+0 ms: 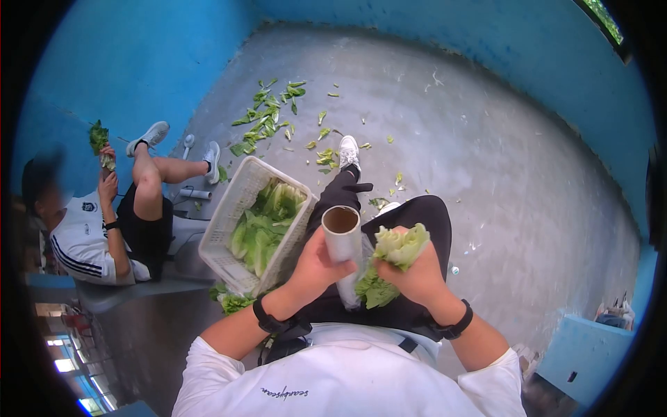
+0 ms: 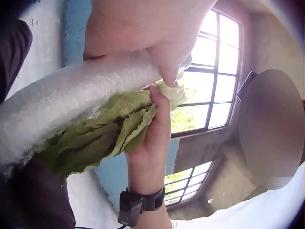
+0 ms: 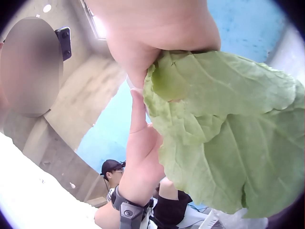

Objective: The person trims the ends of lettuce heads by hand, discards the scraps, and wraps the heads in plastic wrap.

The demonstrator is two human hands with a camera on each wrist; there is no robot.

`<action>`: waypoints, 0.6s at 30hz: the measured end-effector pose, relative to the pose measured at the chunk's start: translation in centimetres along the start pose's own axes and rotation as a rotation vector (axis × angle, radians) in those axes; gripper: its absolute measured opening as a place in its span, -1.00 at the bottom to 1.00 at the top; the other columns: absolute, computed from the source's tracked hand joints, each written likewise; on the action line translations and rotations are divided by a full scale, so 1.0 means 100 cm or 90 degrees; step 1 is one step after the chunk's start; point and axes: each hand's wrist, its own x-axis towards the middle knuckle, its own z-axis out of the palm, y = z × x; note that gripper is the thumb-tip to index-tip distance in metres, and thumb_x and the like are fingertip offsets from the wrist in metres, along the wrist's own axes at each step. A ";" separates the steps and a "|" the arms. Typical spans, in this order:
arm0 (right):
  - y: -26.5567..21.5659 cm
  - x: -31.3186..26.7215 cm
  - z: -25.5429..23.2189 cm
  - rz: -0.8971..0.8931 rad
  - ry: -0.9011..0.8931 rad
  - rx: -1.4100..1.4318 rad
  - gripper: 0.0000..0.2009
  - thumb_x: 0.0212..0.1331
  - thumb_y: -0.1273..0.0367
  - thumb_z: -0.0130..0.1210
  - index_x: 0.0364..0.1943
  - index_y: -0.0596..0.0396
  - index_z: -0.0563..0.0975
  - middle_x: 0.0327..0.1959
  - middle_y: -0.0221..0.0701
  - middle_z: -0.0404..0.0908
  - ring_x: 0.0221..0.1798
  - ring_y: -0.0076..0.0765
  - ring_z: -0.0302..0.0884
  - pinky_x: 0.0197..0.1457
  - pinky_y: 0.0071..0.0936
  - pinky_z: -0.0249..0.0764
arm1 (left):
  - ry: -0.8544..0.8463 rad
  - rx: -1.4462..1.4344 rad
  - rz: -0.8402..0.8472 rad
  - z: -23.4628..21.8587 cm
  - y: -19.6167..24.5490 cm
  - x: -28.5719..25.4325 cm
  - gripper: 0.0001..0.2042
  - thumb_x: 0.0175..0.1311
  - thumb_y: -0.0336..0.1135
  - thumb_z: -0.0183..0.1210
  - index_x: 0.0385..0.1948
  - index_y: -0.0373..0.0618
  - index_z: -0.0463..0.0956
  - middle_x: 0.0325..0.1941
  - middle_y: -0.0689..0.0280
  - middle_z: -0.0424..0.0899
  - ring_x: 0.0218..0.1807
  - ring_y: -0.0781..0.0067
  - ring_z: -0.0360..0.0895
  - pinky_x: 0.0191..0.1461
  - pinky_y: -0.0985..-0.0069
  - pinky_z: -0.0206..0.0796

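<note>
In the head view, my left hand (image 1: 316, 267) grips a roll of clear plastic film (image 1: 351, 281) near its upper end, where the hollow cardboard core shows. The roll slants down between the legs. My right hand (image 1: 420, 274) holds a bunch of lettuce (image 1: 377, 288) close to the roll, its pale cut end sticking out above the fist. From the left wrist view, the lettuce (image 2: 95, 138) lies alongside the film roll (image 2: 81, 90). Broad green leaves (image 3: 228, 129) hang out of the right hand (image 3: 162, 24) in the right wrist view, covering most of its fingers.
A white plastic basket (image 1: 221, 240) of lettuce stands left of the legs, with more leaves (image 1: 235, 300) beside it. Torn leaves (image 1: 267, 118) litter the floor ahead. Another person (image 1: 97, 229) sits at the left, holding greens. A blue box (image 1: 583, 354) stands at the right.
</note>
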 end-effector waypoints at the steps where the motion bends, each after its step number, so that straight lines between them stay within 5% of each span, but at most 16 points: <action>1: 0.004 0.001 -0.002 0.004 0.015 0.015 -0.78 -0.01 0.51 0.34 -0.25 0.16 0.58 -0.44 -0.41 0.64 -0.39 -0.52 0.57 -0.23 -0.46 0.51 | -0.011 -0.022 -0.015 -0.008 -0.002 0.000 -0.33 0.20 -0.45 0.41 0.35 -0.09 0.26 0.19 0.32 0.51 0.24 0.44 0.50 0.34 0.32 0.36; 5: 0.006 0.005 -0.011 0.032 0.054 0.026 -0.80 0.00 0.50 0.32 -0.27 0.16 0.57 -0.43 -0.43 0.62 -0.38 -0.50 0.55 -0.23 -0.46 0.49 | -0.114 -0.124 -0.018 -0.013 0.008 0.005 -0.36 0.29 -0.22 0.35 0.35 -0.12 0.26 0.13 0.27 0.54 0.15 0.31 0.58 0.28 0.21 0.42; 11: 0.004 0.006 -0.010 0.051 0.013 0.025 -0.79 0.02 0.49 0.34 -0.25 0.14 0.58 -0.41 -0.43 0.63 -0.36 -0.49 0.57 -0.19 -0.47 0.50 | -0.080 -0.246 -0.069 -0.003 0.031 0.014 -0.25 0.28 0.12 0.29 0.37 -0.10 0.19 -0.02 0.24 0.56 -0.05 0.27 0.63 0.09 0.20 0.53; 14: -0.010 0.006 -0.013 0.060 -0.059 -0.007 -0.79 0.01 0.50 0.35 -0.26 0.12 0.57 -0.37 -0.47 0.62 -0.30 -0.51 0.56 -0.14 -0.47 0.50 | -0.106 -0.282 -0.101 -0.020 0.015 0.014 -0.26 0.24 0.06 0.35 0.34 -0.08 0.18 -0.06 0.20 0.53 -0.08 0.31 0.61 -0.05 0.20 0.57; 18: -0.016 0.003 -0.016 0.075 -0.100 -0.048 -0.78 0.00 0.52 0.36 -0.26 0.09 0.57 -0.34 -0.50 0.64 -0.24 -0.51 0.57 -0.10 -0.48 0.50 | -0.018 -0.055 -0.050 -0.011 0.014 0.009 -0.33 0.23 -0.10 0.40 0.27 -0.08 0.21 -0.01 0.22 0.51 -0.09 0.34 0.60 -0.04 0.23 0.57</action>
